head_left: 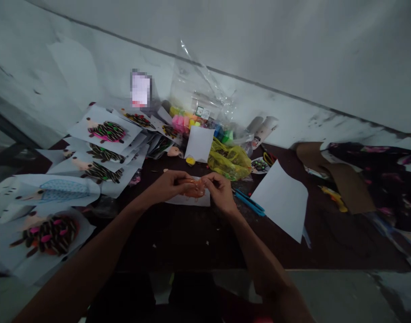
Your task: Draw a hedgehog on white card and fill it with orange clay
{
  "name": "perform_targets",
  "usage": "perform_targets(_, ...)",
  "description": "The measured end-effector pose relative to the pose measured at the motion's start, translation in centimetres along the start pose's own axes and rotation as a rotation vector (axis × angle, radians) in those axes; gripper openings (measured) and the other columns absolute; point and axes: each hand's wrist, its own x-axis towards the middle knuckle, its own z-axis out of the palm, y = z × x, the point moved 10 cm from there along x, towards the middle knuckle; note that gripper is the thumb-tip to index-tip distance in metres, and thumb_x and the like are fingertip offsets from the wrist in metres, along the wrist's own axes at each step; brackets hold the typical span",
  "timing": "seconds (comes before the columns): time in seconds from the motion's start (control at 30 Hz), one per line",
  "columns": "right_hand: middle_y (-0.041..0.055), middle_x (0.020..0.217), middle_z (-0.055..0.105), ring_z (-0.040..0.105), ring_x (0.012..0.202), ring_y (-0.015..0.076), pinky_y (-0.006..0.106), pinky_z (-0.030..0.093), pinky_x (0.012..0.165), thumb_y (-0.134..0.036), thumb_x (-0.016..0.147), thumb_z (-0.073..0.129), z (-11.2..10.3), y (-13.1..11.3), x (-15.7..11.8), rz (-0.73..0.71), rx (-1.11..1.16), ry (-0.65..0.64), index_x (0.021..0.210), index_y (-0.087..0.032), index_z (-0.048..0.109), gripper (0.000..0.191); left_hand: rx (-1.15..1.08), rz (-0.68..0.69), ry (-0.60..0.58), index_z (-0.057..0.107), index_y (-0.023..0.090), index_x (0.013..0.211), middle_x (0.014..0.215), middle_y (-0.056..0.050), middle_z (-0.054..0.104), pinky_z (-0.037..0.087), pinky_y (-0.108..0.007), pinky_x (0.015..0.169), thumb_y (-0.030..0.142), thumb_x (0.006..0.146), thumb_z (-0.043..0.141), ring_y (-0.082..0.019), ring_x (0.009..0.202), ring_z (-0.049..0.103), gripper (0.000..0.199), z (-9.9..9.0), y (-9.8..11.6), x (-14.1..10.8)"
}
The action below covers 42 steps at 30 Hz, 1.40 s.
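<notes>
Above a small white paper (192,198) on the dark table, both hands hold a shiny, see-through orange packet (196,188). My left hand (171,185) grips its left side with the fingers closed. At the upper right edge, my right hand (220,188) pinches it between thumb and fingertips. What the packet contains is too dim to make out. Just beyond the hands are a small yellow tub (190,161) and an upright white card (199,143). Blue-handled scissors (248,202) lie to the right of my right hand.
Paper hedgehog pictures (106,131) with dark seed-like spines are stacked at the left. A yellow plastic bag (228,159) and a pink clay pack (180,123) stand at the back. White sheets (282,199) and brown cardboard (346,184) lie right.
</notes>
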Motion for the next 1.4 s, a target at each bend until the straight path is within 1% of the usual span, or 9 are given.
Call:
perform_targets(0.23, -0.0014, 0.068, 0.055, 0.052, 0.066, 0.0137, 0.027, 0.040, 0.065, -0.031, 0.094, 0.054, 0.3, -1.9, -0.8, -0.130, -0.327, 0.068, 0.072, -0.021, 0.054, 0.025, -0.001, 0.014, 0.065, 0.070, 0.012, 0.084, 0.065, -0.002, 0.068, 0.044, -0.019, 0.046, 0.041, 0.085, 0.063, -0.012, 0.054, 0.060, 0.029, -0.3, 0.7, -0.2)
perform_targets(0.43, -0.0006, 0.071, 0.056, 0.052, 0.067, 0.0143, 0.027, 0.040, 0.064, -0.034, 0.096, 0.048, -0.1, -1.3, -0.6, -0.082, -0.258, 0.088, 0.076, -0.021, 0.054, 0.024, 0.022, -0.002, 0.076, 0.063, 0.014, 0.074, 0.056, 0.002, 0.058, 0.039, -0.018, 0.041, 0.042, 0.087, 0.060, -0.009, 0.043, 0.051, 0.031, -0.5, 0.8, -0.3)
perform_targets(0.6, -0.0001, 0.075, 0.061, 0.056, 0.072, 0.0150, 0.027, 0.044, 0.068, -0.040, 0.095, 0.052, 1.0, -1.1, -0.5, -0.045, -0.161, -0.019, 0.080, -0.020, 0.060, 0.026, -0.060, 0.084, 0.086, 0.069, 0.013, 0.084, 0.069, -0.002, 0.068, 0.050, -0.022, 0.055, 0.044, 0.087, 0.062, -0.013, 0.059, 0.061, 0.031, -0.4, 1.0, -0.3)
perform_targets(0.7, -0.0015, 0.068, 0.057, 0.052, 0.067, 0.0139, 0.026, 0.042, 0.066, -0.044, 0.096, 0.051, 0.4, -1.0, -0.3, -0.061, -0.151, 0.008, 0.072, -0.020, 0.057, 0.035, -0.052, 0.149, 0.173, 0.069, 0.014, 0.108, 0.096, -0.008, 0.076, 0.056, -0.028, 0.071, 0.043, 0.085, 0.065, -0.018, 0.079, 0.069, 0.038, -1.6, 0.6, 0.0)
perform_targets(0.77, -0.0028, 0.065, 0.053, 0.048, 0.063, 0.0131, 0.025, 0.041, 0.063, -0.048, 0.094, 0.051, -1.4, -0.4, 0.1, -0.048, -0.132, 0.128, 0.071, -0.020, 0.055, 0.037, 0.099, 0.154, 0.353, 0.069, 0.015, 0.109, 0.106, -0.009, 0.075, 0.056, -0.031, 0.080, 0.039, 0.090, 0.057, -0.020, 0.089, 0.070, 0.033, -3.9, -0.3, -0.1)
perform_targets(0.83, -0.0037, 0.063, 0.049, 0.045, 0.061, 0.0127, 0.025, 0.039, 0.060, -0.051, 0.093, 0.051, -3.3, 0.4, 0.5, -0.030, -0.128, 0.234, 0.068, -0.021, 0.051, 0.039, 0.365, 0.092, 0.478, 0.072, 0.017, 0.099, 0.100, -0.009, 0.076, 0.054, -0.033, 0.083, 0.029, 0.092, 0.052, -0.022, 0.090, 0.069, 0.025, -5.7, -1.5, -0.3)
perform_targets(0.97, -0.0033, 0.059, 0.051, 0.047, 0.059, 0.0143, 0.027, 0.040, 0.061, -0.053, 0.092, 0.051, -5.2, 1.5, 1.2, -0.026, -0.209, 0.285, 0.065, -0.023, 0.051, 0.040, 0.780, 0.044, 0.386, 0.075, 0.017, 0.091, 0.098, -0.011, 0.073, 0.052, -0.038, 0.092, 0.014, 0.089, 0.047, -0.026, 0.098, 0.066, 0.028, -5.4, -3.4, 0.6)
perform_targets(1.23, -0.0011, 0.068, 0.058, 0.052, 0.066, 0.0159, 0.027, 0.041, 0.066, -0.038, 0.094, 0.045, -2.2, 0.4, 3.5, -0.076, -0.356, 0.133, 0.074, -0.022, 0.056, 0.028, 0.949, 0.018, 0.443, 0.074, 0.012, 0.109, 0.115, -0.017, 0.067, 0.046, -0.043, 0.102, 0.007, 0.088, 0.042, -0.030, 0.112, 0.059, 0.038, -6.3, -4.6, 0.9)
perform_targets(1.4, -0.0023, 0.065, 0.055, 0.050, 0.064, 0.0154, 0.026, 0.039, 0.065, -0.028, 0.092, 0.050, 0.6, 0.1, 6.3, -0.045, -0.469, 0.018, 0.068, -0.022, 0.052, 0.026, 0.924, -0.055, 0.471, 0.074, 0.014, 0.096, 0.102, -0.015, 0.070, 0.048, -0.042, 0.096, 0.006, 0.088, 0.039, -0.028, 0.102, 0.062, 0.037, -8.0, -5.0, 0.9)
